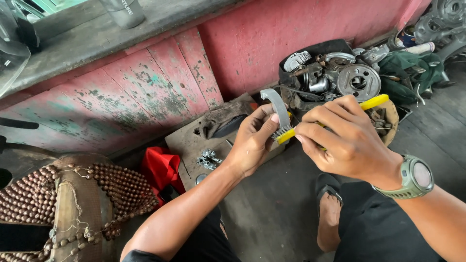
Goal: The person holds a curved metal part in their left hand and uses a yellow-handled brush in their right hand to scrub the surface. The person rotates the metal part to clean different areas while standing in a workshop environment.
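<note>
My left hand (253,140) grips a curved grey brake shoe (274,104), holding it upright by its lower end. My right hand (342,138) is closed on a yellow-handled brush (374,102), whose bristle head (281,131) presses against the lower part of the brake shoe. The two hands meet above a flat block on the floor. A green watch (415,178) is on my right wrist.
A black box of metal motor parts (335,73) stands by the pink wall (291,34). A small metal part (208,159) and a dark rag (224,119) lie on the block (189,140). A red cloth (162,167) and a beaded seat cover (73,204) are at left.
</note>
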